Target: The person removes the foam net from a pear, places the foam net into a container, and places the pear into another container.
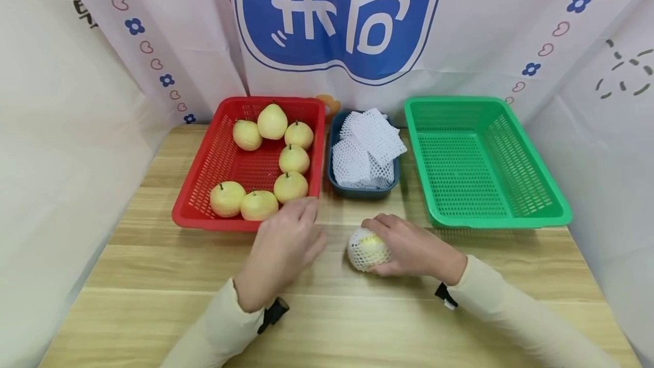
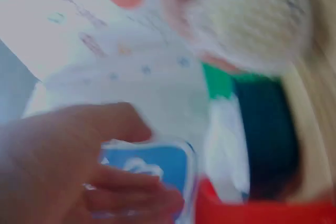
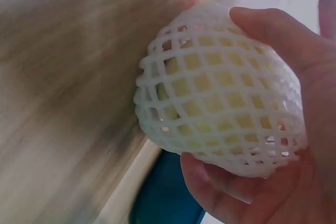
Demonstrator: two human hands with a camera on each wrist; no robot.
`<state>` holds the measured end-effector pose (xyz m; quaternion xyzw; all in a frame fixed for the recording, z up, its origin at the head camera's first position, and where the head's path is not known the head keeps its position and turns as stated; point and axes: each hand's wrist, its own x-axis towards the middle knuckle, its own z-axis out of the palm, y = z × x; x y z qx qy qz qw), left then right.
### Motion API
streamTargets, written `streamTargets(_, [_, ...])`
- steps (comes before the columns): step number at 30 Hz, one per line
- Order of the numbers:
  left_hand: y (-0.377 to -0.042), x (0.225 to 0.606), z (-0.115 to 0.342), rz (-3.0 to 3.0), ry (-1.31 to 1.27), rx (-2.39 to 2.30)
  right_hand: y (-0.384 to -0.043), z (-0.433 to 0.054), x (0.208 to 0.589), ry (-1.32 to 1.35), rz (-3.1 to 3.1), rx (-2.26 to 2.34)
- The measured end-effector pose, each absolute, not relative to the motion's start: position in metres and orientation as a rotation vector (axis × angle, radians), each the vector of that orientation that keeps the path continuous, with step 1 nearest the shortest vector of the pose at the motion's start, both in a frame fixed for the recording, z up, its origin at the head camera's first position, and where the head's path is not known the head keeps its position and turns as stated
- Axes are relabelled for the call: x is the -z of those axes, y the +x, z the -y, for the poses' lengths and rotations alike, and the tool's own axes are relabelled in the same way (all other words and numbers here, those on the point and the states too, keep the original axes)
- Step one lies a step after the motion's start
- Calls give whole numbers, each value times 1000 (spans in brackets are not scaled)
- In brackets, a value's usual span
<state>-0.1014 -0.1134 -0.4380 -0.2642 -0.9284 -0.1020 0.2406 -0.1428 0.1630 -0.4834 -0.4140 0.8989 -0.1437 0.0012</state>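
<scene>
A red plastic mesh basket (image 1: 204, 180) of bare yellow pears (image 1: 290, 187) sits at the left. Just before it the left hand (image 1: 283, 246) hovers, fingers relaxed and slightly spread, holding nothing. Beside it on the wooden table (image 1: 153, 277), the right hand (image 1: 409, 249) curls its fingers (image 3: 273, 27) round a yellow pear sleeved in white foam netting (image 1: 367, 249). A green plastic basket (image 1: 541, 209) stands at the right.

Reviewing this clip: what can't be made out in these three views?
- Left wrist view: all motion-blurred; the left hand shows only as a smear, its fingers indistinct.
- Head view: the left hand is seen from behind, so its palm side is hidden.
- Netted pear: its far side is covered by the right hand.
- Blue tray: the foam nets hide its floor.
</scene>
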Motion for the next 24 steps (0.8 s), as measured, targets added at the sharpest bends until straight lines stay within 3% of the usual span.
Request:
streamTargets(6, [-83,444,90,2565,-1051,571,-143,-167,482,-1254,-2788,555])
streamTargets(17, [-106,497,67,2860,-1122,907,-139,-175,488,-1167,-2750,673])
streamTargets(24, [-119,510,50,2842,-1264,947,-131,-186,497,-1024,-2757,803])
